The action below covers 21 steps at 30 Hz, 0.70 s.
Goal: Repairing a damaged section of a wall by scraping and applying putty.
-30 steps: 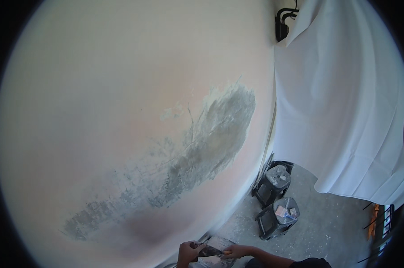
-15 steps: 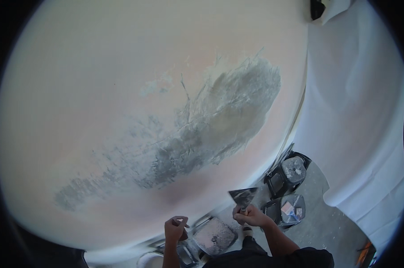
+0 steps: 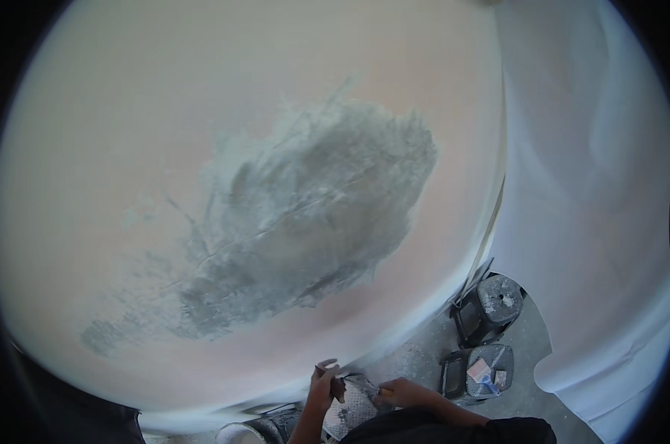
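A large pale pink and white surface (image 3: pixel 91 244) fills most of the view. A wide, streaky grey patch of a smeared coating (image 3: pixel 312 222) lies across its middle. Below the patch, near the surface's lower edge, my left hand (image 3: pixel 322 385) is closed with its fingers pinched; a small dark brown thing at its right side is too unclear to name. My right hand (image 3: pixel 400 393) is closed just to the right, turned toward the left hand. It grips the putty knife, whose blade hardly shows against the speckled stool top (image 3: pixel 353 411) below.
Two dark stools stand at the lower right: one with a spattered top (image 3: pixel 500 297), one bearing a brush and small blocks (image 3: pixel 490 370). White sheeting (image 3: pixel 586 222) hangs on the right. A pale round bucket (image 3: pixel 238 433) sits at the bottom left, beside dark cloth (image 3: pixel 83 399).
My right hand has moved down and left with the putty knife, bringing it close to my left hand. My left hand has shifted right. The view has also shifted.
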{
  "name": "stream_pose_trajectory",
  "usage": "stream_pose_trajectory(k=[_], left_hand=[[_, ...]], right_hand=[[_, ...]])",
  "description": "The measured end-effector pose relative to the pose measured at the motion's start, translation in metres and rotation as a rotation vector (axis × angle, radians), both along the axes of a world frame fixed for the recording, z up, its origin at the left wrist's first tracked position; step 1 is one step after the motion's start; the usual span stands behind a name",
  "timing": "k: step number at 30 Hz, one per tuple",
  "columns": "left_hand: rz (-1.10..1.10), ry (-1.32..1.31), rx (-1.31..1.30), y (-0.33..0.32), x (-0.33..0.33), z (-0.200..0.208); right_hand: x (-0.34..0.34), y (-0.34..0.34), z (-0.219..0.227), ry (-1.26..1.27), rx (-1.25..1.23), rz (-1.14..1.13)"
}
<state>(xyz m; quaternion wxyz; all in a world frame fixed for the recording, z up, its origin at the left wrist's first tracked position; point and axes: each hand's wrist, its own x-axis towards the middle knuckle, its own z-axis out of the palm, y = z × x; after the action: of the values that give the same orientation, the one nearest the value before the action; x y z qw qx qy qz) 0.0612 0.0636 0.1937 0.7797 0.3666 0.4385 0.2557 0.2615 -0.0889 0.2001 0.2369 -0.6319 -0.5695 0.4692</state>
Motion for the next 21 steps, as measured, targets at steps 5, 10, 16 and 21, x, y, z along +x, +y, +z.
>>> stream_pose_trajectory(k=[5,10,16,21], left_hand=[[0.124,-0.396,0.028,0.030,0.066,0.033],[0.029,-0.681,-0.035,0.022,0.107,0.059],[0.011,-0.794,-0.069,0.001,0.090,0.047],[-0.046,-0.823,-0.319,-0.012,0.077,0.029]], right_hand=[[0.074,0.008,0.060,0.003,0.426,-0.327],[0.113,-0.020,0.151,0.329,0.946,-0.297],[0.047,-0.026,0.079,0.408,0.513,-0.393],[-0.002,-0.022,-0.017,-0.033,0.154,-0.127]])
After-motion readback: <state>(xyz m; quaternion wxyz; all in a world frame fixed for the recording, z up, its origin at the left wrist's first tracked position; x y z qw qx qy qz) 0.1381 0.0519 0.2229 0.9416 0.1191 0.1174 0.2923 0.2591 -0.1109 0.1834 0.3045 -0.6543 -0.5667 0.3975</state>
